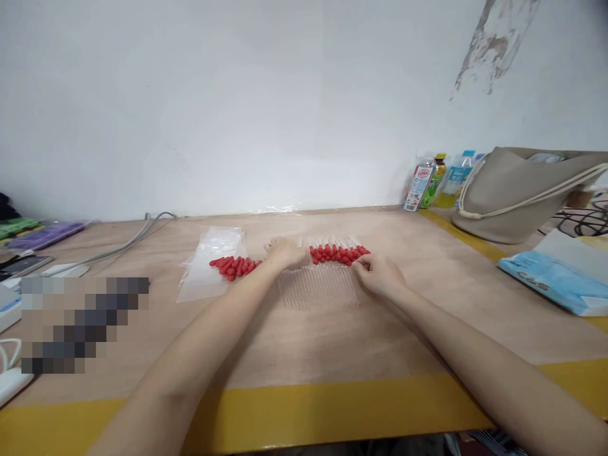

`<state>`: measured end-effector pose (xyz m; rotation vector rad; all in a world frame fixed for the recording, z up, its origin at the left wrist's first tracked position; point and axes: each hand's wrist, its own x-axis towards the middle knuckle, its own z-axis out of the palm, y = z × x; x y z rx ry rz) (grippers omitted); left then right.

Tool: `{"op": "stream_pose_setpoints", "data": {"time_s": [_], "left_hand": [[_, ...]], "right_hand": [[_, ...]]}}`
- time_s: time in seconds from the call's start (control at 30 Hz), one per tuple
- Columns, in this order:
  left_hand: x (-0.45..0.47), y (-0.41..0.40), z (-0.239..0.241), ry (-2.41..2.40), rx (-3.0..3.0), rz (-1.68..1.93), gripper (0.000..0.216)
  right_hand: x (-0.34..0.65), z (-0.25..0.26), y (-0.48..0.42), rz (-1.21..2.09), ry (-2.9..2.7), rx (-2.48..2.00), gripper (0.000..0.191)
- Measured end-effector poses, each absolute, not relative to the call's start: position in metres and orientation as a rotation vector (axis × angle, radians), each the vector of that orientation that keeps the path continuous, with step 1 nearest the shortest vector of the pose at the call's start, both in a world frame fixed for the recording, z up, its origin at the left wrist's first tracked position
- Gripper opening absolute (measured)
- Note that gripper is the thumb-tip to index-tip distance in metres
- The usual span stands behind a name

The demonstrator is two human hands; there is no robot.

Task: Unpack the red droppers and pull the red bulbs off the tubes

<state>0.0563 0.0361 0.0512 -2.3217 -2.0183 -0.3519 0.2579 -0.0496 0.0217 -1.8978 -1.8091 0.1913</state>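
A row of droppers [335, 254] with red rubber bulbs lies mid-table, their clear tubes pointing away from me. In front of them, bare clear tubes [319, 288] are lined up side by side. My left hand [285, 252] is beside the left end of the row, its fingers curled and partly hidden behind the back of the hand. At the row's right end, my right hand [380, 273] pinches with thumb and fingertips, touching or close to the last bulbs; what it holds is too small to make out. Loose red bulbs [234, 266] lie left of my left forearm.
A clear plastic bag [209, 259] lies under the loose bulbs. A grey cable [126, 244] crosses the left side. Bottles [458, 180], a carton [418, 185], a grey bag [527, 190] and a blue tissue pack [555, 278] stand or lie at right. Yellow tape [332, 411] edges the table.
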Motion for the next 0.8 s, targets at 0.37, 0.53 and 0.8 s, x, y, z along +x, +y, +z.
{"op": "stream_pose_setpoints", "data": {"time_s": [0.37,0.53,0.8], "left_hand": [[-0.023,-0.053,0.024,-0.944,-2.389,-0.697,0.009],[-0.019,-0.062,0.021,-0.685,-2.406,-0.852,0.003],[-0.017,-0.065,0.008,-0.665,-2.495,-1.013,0.005]], "right_hand": [[0.240,0.028,-0.067,-0.291,-1.992,-0.951,0.030],[0.224,0.019,-0.083,-0.412,-2.193,-0.823,0.033],[0.210,-0.001,-0.081,-0.411,-2.247,-0.827,0.030]]}}
